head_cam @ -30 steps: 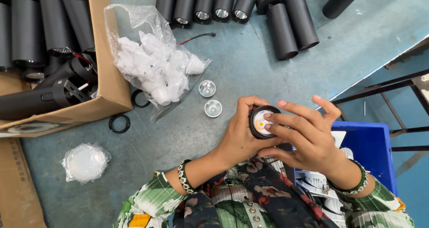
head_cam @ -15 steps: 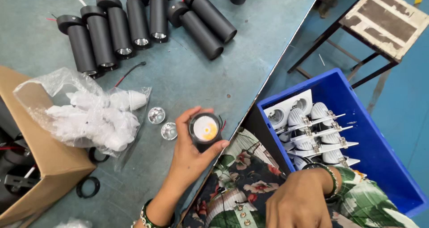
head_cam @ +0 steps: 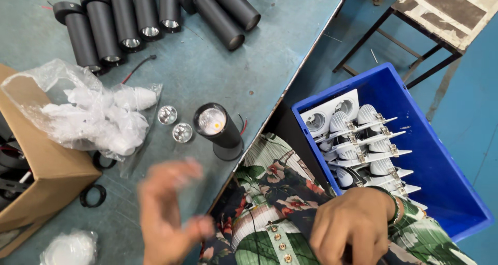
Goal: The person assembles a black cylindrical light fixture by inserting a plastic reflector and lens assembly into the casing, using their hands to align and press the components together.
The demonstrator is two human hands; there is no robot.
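The left hand hovers blurred over the near edge of the table, fingers spread apart and holding nothing. The right hand rests low against the floral clothing in the lap, beside the near corner of the blue bin; its fingers curl downward, and whether they grip anything cannot be told.

Just beyond the left hand, a black lamp stands upright on the table near its edge, free of both hands, its lit lens facing up and a thin red wire trailing from its side. Two small clear lenses lie just beside it to the left. Next to those sits a clear bag of white parts, leaning against a cardboard box at the left edge. Two black rings lie on the table by the box, and a small bag of white material sits at the near-left corner.

The blue bin, off the table to the right, holds white fittings with metal spring clips.

At the far side of the table, a row of black cylinders lies side by side. A worn stool stands on the blue floor beyond the bin.
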